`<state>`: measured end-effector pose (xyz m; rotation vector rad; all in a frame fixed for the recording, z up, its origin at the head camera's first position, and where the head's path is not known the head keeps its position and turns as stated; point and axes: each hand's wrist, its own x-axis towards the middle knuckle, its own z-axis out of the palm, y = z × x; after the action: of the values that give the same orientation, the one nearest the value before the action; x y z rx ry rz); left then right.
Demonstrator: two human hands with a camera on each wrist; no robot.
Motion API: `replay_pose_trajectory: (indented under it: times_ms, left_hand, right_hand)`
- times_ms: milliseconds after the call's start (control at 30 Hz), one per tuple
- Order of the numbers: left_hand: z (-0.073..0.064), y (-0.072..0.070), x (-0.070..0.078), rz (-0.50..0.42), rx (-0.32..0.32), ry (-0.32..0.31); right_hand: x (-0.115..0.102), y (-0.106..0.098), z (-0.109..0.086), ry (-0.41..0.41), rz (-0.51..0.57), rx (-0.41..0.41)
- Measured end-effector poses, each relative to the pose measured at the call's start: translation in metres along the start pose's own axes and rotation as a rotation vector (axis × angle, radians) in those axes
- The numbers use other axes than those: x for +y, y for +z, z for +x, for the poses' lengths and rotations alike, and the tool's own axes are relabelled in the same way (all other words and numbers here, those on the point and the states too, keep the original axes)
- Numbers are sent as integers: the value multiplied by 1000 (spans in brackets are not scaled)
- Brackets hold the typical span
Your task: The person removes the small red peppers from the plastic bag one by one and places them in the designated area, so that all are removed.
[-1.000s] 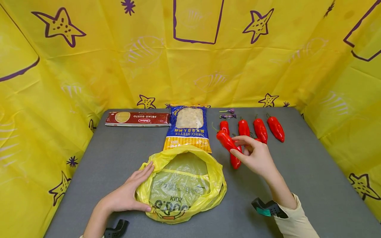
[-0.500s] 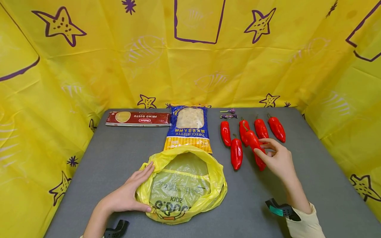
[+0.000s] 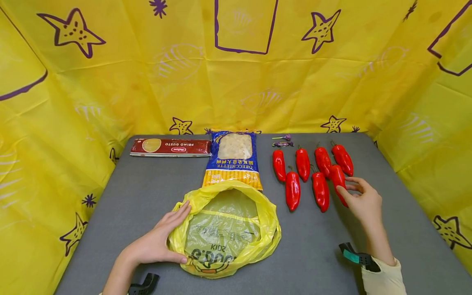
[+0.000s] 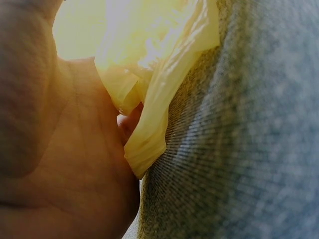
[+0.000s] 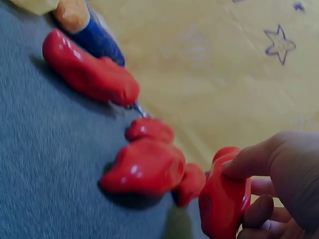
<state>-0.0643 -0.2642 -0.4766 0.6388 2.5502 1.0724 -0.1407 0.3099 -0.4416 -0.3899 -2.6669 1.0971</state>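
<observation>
My right hand (image 3: 365, 200) pinches a long red pepper (image 3: 337, 180) between thumb and fingers, at the right end of the front row of peppers. The right wrist view shows this pepper (image 5: 219, 201) tilted in the fingertips, beside other red peppers (image 5: 142, 167). Two more lie in that front row, a pepper (image 3: 320, 191) just to its left and another (image 3: 293, 191) farther left. Fingers extended, my left hand (image 3: 158, 237) rests along the left side of a yellow plastic bag (image 3: 269, 241) whose mouth gapes upward. Its thumb touches the bag's near rim; thin yellow plastic (image 4: 154, 114) lies against the palm.
Behind is a back row of several red peppers, from one pepper (image 3: 279, 166) to another (image 3: 343, 159). Small purple-wrapped sweets (image 3: 282, 144) lie beyond. A blue pasta packet (image 3: 234, 159) and a red-brown pasta packet (image 3: 171, 147) lie at the back of the grey table (image 3: 121, 213).
My right hand has carried the pepper rightward, across the other peppers, to the right end of the front row. The left hand and the bag have stayed in place.
</observation>
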Motion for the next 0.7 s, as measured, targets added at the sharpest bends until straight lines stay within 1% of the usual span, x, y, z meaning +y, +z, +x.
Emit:
replay_pose_trajectory:
  times_ms: [167,367,500,700]
  left_hand:
    - [1,0,0,6,3,11]
    - [-2,0,0,30,15,17]
    - [-3,0,1,45,20,19]
    - [0,0,1,23,10,20]
  right_hand:
    - [13,1,2,31,-19,18]
    - [27,2,5,8,-61,36]
    - [33,4,6,1,-68,47]
    - [39,7,8,20,-80,83]
